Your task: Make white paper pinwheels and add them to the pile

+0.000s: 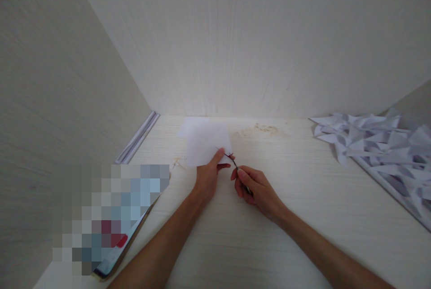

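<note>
Head | left grip (208,175) pinches paper (205,144) | right grip (253,186) holds scissors (235,165) at its edge

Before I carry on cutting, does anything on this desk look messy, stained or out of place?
Yes. A brownish smear marks the desk by the back wall, just right of the paper the left hand holds. Folded paper scraps lie heaped untidily at the right. The right hand holds scissors.

Home craft corner, pale wood-grain desktop (303,235) boxed in by matching panels, heap of folded white paper pieces (380,145) along its right edge, phone (116,253) at left edge
</note>
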Tool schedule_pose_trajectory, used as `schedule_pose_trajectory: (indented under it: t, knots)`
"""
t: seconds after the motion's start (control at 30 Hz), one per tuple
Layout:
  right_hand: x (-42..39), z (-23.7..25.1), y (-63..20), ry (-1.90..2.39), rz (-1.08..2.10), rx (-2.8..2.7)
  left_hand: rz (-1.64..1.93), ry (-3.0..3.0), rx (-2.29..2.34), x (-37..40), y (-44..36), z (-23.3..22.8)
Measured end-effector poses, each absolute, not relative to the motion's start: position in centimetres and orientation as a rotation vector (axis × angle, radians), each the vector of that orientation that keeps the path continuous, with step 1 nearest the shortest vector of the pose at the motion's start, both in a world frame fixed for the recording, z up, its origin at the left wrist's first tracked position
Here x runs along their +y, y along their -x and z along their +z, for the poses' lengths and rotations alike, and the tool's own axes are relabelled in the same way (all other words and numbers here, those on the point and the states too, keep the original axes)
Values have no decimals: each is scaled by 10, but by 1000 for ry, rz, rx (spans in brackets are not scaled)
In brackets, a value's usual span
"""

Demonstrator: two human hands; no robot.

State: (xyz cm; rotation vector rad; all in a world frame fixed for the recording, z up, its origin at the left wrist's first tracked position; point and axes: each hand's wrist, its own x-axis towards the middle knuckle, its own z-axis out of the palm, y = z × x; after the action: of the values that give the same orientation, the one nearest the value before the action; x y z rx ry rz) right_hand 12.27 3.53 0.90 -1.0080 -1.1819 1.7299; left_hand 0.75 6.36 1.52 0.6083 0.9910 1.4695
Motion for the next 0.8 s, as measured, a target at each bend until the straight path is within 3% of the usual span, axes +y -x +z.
schedule_pose_trajectory:
  t: [0.8]
  knots:
    - [35, 6, -124, 1008, 1716, -1195, 1469, -598, 995, 64, -7, 15]
